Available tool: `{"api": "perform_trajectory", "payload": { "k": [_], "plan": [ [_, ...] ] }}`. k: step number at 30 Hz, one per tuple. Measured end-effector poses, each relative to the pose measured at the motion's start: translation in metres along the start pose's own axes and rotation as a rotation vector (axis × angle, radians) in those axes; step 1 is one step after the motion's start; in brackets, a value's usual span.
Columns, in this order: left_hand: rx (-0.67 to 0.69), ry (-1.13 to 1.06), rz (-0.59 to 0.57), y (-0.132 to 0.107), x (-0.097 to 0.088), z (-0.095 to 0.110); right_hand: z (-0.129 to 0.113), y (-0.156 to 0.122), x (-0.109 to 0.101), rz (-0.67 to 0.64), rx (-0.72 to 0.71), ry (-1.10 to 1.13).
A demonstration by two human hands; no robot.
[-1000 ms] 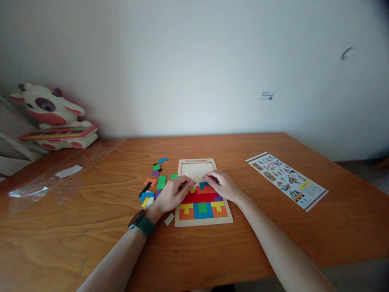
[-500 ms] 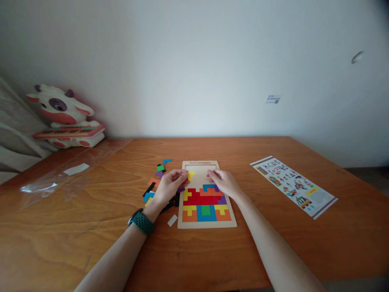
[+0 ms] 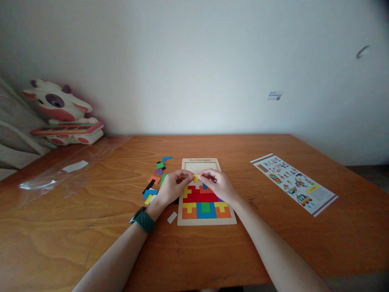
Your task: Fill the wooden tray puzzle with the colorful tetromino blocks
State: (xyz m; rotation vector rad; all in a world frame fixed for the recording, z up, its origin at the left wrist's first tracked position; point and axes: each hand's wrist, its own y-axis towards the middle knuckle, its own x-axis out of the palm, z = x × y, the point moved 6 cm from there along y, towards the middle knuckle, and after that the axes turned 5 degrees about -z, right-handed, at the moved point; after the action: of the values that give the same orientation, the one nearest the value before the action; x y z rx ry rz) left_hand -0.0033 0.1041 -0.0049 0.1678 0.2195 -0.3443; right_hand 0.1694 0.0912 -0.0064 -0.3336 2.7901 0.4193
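A wooden puzzle board (image 3: 201,164) lies on the table, its near half filled with red, yellow, blue, green and orange pieces. My left hand (image 3: 170,188) and my right hand (image 3: 219,185) meet above the board's middle. Both pinch a small yellow piece (image 3: 197,177) between their fingertips. The left wrist wears a dark green watch (image 3: 143,220). Several loose coloured pieces (image 3: 155,180) lie just left of the board, beside my left hand.
A printed leaflet (image 3: 293,183) lies to the right. A small white piece (image 3: 172,217) sits near the board's left corner. A clear plastic bag (image 3: 57,175) lies at far left, and a cow toy (image 3: 60,114) stands by the wall.
My left hand lifted the yellow piece off the board area and brought it toward the middle. My right hand rose from the board to meet it and pinch the same piece.
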Motion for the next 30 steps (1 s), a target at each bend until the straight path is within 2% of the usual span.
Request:
{"api": "perform_trajectory", "payload": {
  "k": [3,5,8,10,15,21,23,27,30],
  "plan": [
    [0.09,0.143,0.136,-0.002,-0.006,0.006,0.005,0.0,-0.005,0.112,0.022,0.075],
    [0.168,0.199,0.185,-0.005,-0.008,0.012,0.006,0.0,-0.007,0.173,0.032,0.125],
    [0.28,0.271,0.073,-0.009,0.001,0.022,0.001,-0.001,-0.005,0.188,0.024,0.155],
    [0.308,0.302,-0.012,-0.011,0.009,0.025,-0.003,-0.002,-0.001,0.164,0.002,0.148],
    [0.242,0.276,-0.036,-0.014,0.016,0.02,-0.011,-0.004,0.007,0.093,-0.037,0.099],
    [0.221,0.311,-0.024,-0.012,0.013,0.021,-0.022,-0.005,0.015,-0.029,-0.123,-0.051],
    [0.206,0.316,-0.028,-0.01,0.011,0.019,-0.02,-0.006,0.015,-0.015,-0.127,-0.062],
    [0.185,0.327,-0.035,-0.008,0.008,0.015,-0.014,-0.006,0.009,0.105,-0.148,-0.097],
    [0.207,0.319,-0.069,-0.007,0.009,0.015,-0.015,-0.006,0.007,0.087,-0.207,-0.133]
  ]
}}
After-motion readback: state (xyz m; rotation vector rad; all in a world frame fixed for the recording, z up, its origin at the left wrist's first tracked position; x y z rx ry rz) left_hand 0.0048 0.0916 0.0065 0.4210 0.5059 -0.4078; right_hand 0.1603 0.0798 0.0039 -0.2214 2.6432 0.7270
